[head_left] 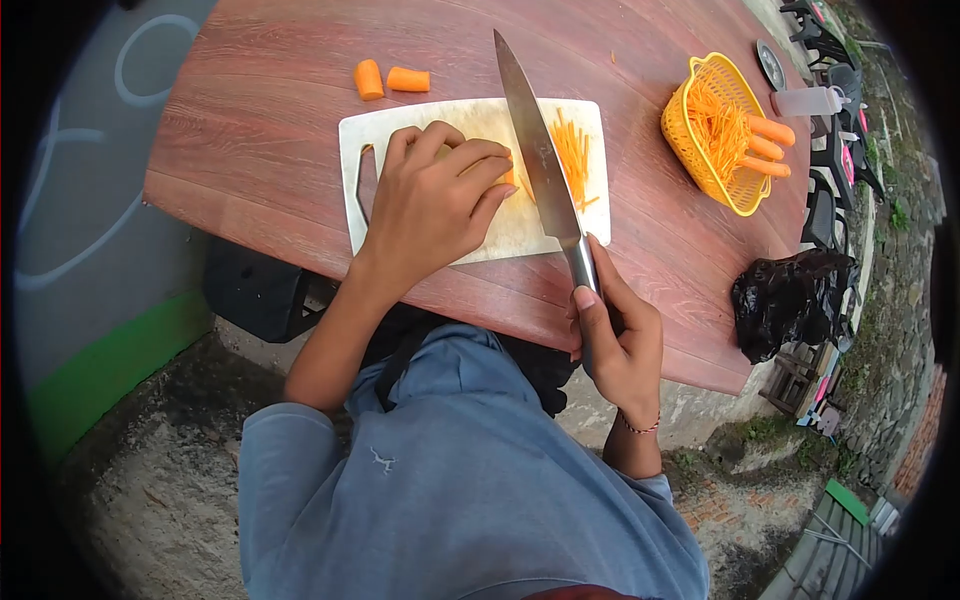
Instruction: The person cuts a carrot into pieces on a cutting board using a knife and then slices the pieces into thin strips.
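Note:
My left hand (432, 205) presses down on a piece of carrot (509, 176) on the white cutting board (375, 130); the fingers cover most of the piece. My right hand (618, 335) grips the handle of a large chef's knife (535, 150), whose blade lies across the board right beside my left fingertips. A pile of thin carrot strips (573, 155) lies on the board to the right of the blade.
Two carrot chunks (392, 79) lie on the wooden table (260, 120) beyond the board. A yellow basket (690, 150) at the right holds carrot strips and whole carrots. A black plastic bag (785, 300) sits near the table's right edge, a clear bottle (808, 100) farther back.

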A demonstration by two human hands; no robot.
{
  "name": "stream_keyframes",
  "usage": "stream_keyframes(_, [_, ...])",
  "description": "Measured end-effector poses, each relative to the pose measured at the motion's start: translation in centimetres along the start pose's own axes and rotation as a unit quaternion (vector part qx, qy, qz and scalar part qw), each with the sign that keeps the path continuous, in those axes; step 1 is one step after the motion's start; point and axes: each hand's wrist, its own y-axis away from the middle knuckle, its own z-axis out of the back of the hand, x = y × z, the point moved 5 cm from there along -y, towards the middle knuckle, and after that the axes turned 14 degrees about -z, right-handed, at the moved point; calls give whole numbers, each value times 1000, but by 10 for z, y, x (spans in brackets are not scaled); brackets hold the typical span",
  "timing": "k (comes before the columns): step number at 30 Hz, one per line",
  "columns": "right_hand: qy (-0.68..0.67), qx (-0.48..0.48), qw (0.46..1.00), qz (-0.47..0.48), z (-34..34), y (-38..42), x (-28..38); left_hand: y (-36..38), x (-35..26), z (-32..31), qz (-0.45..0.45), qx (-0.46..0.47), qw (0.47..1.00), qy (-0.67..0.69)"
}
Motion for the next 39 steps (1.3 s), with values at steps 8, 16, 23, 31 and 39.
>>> stream_keyframes(8, [61, -30, 996, 65, -27, -9, -6, 7, -1, 0, -19, -20, 1000, -2])
stream_keyframes(16, [80, -61, 989, 106, -39, -9, 2, 5, -5, 2, -50, -10, 999, -14])
stream_keyframes(23, [90, -66, 986, 127, -37, 0, 9, 6, -4, 2, -50, -3, 999, -7])
stream_keyframes(31, [121, -72, 980, 143, -36, 4, 13, 7, -3, 1, -47, -9, 999, -7])
stream_keyframes(39, [129, -82, 975, 158, -37, 6, 7, 6, -3, 1, -45, -4, 999, -10])
